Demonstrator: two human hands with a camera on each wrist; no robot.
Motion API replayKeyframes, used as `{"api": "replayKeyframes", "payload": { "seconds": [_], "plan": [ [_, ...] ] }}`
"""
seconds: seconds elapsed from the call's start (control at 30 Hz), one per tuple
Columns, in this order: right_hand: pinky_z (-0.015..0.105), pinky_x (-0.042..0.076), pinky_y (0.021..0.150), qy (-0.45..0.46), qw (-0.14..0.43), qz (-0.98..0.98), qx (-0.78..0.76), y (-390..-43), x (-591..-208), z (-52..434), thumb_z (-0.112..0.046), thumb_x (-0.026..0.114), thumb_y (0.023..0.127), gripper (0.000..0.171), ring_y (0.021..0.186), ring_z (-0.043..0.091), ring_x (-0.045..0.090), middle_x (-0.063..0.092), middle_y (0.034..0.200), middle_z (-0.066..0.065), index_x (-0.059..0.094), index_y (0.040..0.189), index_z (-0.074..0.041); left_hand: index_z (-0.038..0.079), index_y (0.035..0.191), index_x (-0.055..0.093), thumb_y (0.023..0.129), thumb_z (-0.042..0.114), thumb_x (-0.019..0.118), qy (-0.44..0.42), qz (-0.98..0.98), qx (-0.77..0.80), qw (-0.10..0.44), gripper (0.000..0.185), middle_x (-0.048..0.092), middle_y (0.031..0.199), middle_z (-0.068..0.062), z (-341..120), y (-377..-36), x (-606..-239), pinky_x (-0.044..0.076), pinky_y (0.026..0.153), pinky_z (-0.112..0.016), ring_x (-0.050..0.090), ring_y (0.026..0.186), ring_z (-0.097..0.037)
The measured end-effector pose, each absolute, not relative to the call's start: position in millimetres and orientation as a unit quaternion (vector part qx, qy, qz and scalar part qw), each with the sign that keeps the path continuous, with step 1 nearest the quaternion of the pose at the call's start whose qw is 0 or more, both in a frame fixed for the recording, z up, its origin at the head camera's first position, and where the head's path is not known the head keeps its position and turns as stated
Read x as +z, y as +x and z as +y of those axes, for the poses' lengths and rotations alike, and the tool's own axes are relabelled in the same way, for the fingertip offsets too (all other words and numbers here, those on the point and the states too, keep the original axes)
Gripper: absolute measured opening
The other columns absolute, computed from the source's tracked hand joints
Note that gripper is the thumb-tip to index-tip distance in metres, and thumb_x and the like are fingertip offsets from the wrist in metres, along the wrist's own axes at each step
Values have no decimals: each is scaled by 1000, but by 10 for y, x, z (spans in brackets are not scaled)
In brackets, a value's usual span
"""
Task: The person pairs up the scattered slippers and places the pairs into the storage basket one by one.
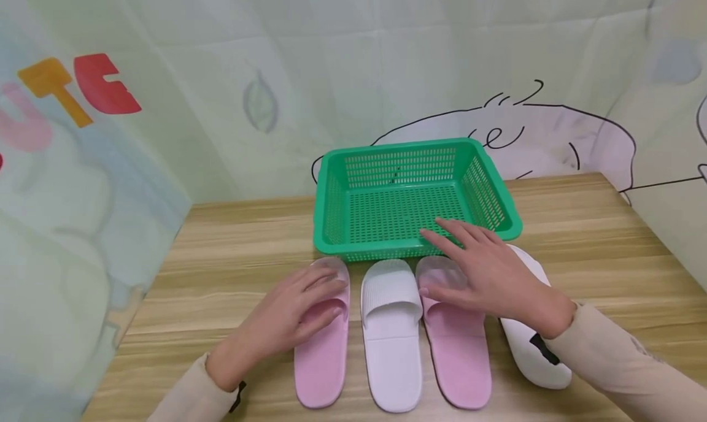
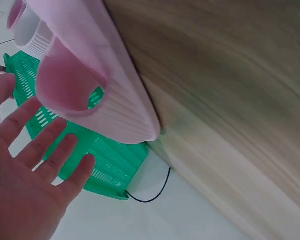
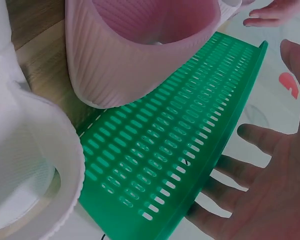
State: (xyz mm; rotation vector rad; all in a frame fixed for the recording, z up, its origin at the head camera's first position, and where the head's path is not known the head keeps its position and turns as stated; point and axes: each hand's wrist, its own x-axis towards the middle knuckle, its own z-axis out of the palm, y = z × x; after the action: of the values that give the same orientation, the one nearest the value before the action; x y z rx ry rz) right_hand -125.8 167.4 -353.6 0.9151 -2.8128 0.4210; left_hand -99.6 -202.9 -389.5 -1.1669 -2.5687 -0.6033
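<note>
Side by side on the wooden table lie a left pink slipper (image 1: pixel 322 367), a white slipper (image 1: pixel 393 360), a second pink slipper (image 1: pixel 461 367) and another white slipper (image 1: pixel 533 354), toes towards the back. My left hand (image 1: pixel 293 308) hovers over the left pink slipper's strap, fingers spread; the left wrist view shows a gap between them. Above the second pink slipper is my right hand (image 1: pixel 491 272), its fingers extended over the near rim of a green basket (image 1: pixel 381 250). That hand and forearm partly cover the far-right white slipper. Neither hand holds anything.
The green basket stands just beyond the slippers' toes, with no contents visible. Behind the wooden table (image 1: pixel 237 238) hangs a printed cloth (image 1: pixel 309 72), which also runs along the left side.
</note>
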Motion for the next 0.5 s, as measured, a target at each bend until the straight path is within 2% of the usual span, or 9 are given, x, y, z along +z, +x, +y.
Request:
{"api": "replayKeyframes", "payload": {
  "seconds": [0.23, 0.5],
  "plan": [
    [66, 36, 117, 317, 84, -934, 141, -1259, -3577, 1684, -68, 71, 90, 79, 149, 40, 44, 48, 162, 14, 54, 157, -29, 15, 133, 74, 96, 18, 78, -378, -900, -194, 98, 38, 63, 147, -16, -2083, -1028, -3974, 46, 114, -60, 56, 140, -39],
    [65, 37, 115, 322, 93, -931, 141, -1266, -3602, 1685, -66, 73, 90, 78, 147, 39, 46, 50, 160, 14, 55, 156, -29, 18, 134, 73, 98, 18, 75, -379, -899, -198, 89, 37, 64, 143, -13, -2112, -1064, -4021, 46, 115, -58, 59, 137, -35]
  ]
}}
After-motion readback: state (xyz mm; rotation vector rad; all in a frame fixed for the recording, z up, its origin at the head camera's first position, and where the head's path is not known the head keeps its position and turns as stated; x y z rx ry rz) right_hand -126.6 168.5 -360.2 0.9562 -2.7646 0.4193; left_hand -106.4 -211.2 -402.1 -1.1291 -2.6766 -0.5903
